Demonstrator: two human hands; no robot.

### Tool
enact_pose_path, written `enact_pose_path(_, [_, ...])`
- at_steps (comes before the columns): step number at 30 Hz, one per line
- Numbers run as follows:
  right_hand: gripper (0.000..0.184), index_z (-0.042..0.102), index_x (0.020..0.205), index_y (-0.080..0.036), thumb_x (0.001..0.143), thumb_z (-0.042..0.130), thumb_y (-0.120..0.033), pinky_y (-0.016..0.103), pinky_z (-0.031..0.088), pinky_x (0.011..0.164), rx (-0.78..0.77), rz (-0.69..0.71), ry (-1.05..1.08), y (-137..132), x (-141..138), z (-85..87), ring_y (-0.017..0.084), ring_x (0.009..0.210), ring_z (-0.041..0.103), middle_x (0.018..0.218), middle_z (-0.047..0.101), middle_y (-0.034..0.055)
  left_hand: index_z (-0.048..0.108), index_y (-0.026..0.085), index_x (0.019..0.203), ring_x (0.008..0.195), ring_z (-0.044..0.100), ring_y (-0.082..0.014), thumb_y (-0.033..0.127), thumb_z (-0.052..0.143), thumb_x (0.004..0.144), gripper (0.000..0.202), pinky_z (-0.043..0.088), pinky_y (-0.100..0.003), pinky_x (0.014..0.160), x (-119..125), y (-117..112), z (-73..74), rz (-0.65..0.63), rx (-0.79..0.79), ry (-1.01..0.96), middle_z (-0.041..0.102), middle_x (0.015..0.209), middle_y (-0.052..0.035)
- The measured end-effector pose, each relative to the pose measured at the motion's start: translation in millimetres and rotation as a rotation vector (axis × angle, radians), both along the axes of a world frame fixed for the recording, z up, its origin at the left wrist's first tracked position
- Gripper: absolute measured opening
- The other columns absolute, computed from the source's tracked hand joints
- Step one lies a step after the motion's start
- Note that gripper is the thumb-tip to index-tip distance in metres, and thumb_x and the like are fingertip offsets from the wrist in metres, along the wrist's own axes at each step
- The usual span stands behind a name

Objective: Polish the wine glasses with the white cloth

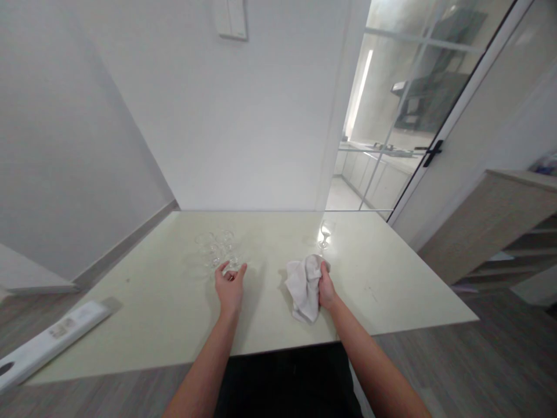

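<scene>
A crumpled white cloth (304, 284) hangs from my right hand (326, 284), whose fingers are closed on its right side. To the left, my left hand (230, 284) is at the near side of a cluster of clear glasses (215, 249). Its thumb and forefinger are apart and curved, and I see nothing held between them. Whether the fingertips touch the closest glass is unclear, as the glass is transparent and faint. Beyond the cloth, a single small stemmed glass (324, 237) stands upright, apart from the others.
The pale table (152, 319) reaches back to a white wall (243, 128). A long white box (56, 337) lies at its left edge. A glass-paned door with a black handle (433, 153) is at the back right, near a wooden shelf unit (483, 220).
</scene>
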State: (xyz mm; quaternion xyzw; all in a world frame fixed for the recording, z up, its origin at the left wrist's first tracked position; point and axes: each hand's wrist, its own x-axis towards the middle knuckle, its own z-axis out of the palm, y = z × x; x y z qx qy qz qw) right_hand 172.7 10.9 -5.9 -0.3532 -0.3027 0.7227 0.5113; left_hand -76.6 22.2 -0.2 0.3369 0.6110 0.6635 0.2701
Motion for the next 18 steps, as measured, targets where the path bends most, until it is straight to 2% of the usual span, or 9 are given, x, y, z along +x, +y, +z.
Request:
enact_pose_path(5, [0.064, 0.068, 0.097, -0.02, 0.073, 0.044, -0.075, 0.044, 0.047, 0.096, 0.006, -0.016, -0.017, 3, -1, -4.5, 0.027, 0.108, 0.064, 0.096, 0.074, 0.0105, 0.059, 0.016, 0.105, 0.052, 0.04, -0.0091, 0.047, 0.075, 0.063, 0.055, 0.035, -0.022, 0.055, 3, 4, 3.3, 0.042, 0.019, 0.144, 0.04, 0.061, 0.0086])
enact_pose_path(8, [0.057, 0.068, 0.094, -0.021, 0.073, 0.048, -0.07, 0.043, 0.047, 0.097, 0.006, -0.03, 0.003, 4, -2, -6.0, 0.026, 0.108, 0.064, 0.094, 0.075, 0.0082, 0.061, 0.018, 0.098, 0.07, 0.052, -0.0133, 0.046, 0.075, 0.065, 0.046, 0.041, -0.025, 0.065, 13, -3, 8.4, 0.049, 0.082, 0.271, 0.051, 0.076, 0.0023])
enact_pose_path(10, [0.049, 0.068, 0.093, -0.022, 0.073, 0.052, -0.064, 0.044, 0.047, 0.097, 0.015, -0.051, 0.016, 3, -2, -7.1, 0.027, 0.108, 0.064, 0.092, 0.075, 0.0065, 0.058, 0.019, 0.099, 0.083, 0.058, -0.0162, 0.045, 0.072, 0.069, 0.043, 0.045, -0.027, 0.069, 27, -10, 11.3, -0.099, 0.157, 0.239, 0.059, 0.089, -0.0024])
enact_pose_path(11, [0.044, 0.068, 0.092, -0.022, 0.072, 0.055, -0.059, 0.044, 0.047, 0.097, 0.02, -0.061, 0.019, 2, -2, -8.1, 0.027, 0.108, 0.064, 0.092, 0.075, 0.0058, 0.055, 0.019, 0.101, 0.084, 0.06, -0.0164, 0.045, 0.07, 0.072, 0.041, 0.046, -0.027, 0.069, 36, -13, 12.0, -0.225, 0.185, 0.174, 0.061, 0.091, -0.0034])
enact_pose_path(14, [0.033, 0.069, 0.088, -0.02, 0.065, 0.062, -0.043, 0.044, 0.047, 0.097, 0.031, -0.046, 0.013, -1, -1, -12.7, 0.029, 0.106, 0.065, 0.09, 0.076, 0.0051, 0.048, 0.021, 0.108, 0.059, 0.057, -0.0114, 0.046, 0.066, 0.076, 0.045, 0.044, -0.023, 0.055, 68, -19, 10.9, -0.56, 0.131, -0.059, 0.06, 0.074, 0.0025])
enact_pose_path(16, [0.029, 0.07, 0.085, -0.019, 0.062, 0.063, -0.035, 0.043, 0.046, 0.097, 0.037, -0.002, 0.0, -2, 0, -16.8, 0.03, 0.103, 0.065, 0.087, 0.076, 0.0052, 0.05, 0.019, 0.112, 0.045, 0.048, -0.0082, 0.045, 0.07, 0.072, 0.051, 0.038, -0.02, 0.046, 86, -21, 9.0, -0.689, 0.016, -0.086, 0.054, 0.062, 0.0069])
enact_pose_path(18, [0.026, 0.07, 0.082, -0.018, 0.061, 0.062, -0.031, 0.042, 0.046, 0.096, 0.051, 0.03, -0.01, -2, 1, -20.4, 0.03, 0.101, 0.066, 0.083, 0.076, 0.0052, 0.054, 0.016, 0.112, 0.043, 0.047, -0.008, 0.043, 0.075, 0.067, 0.057, 0.037, -0.02, 0.045, 99, -21, 7.7, -0.752, -0.063, -0.035, 0.055, 0.059, 0.0066])
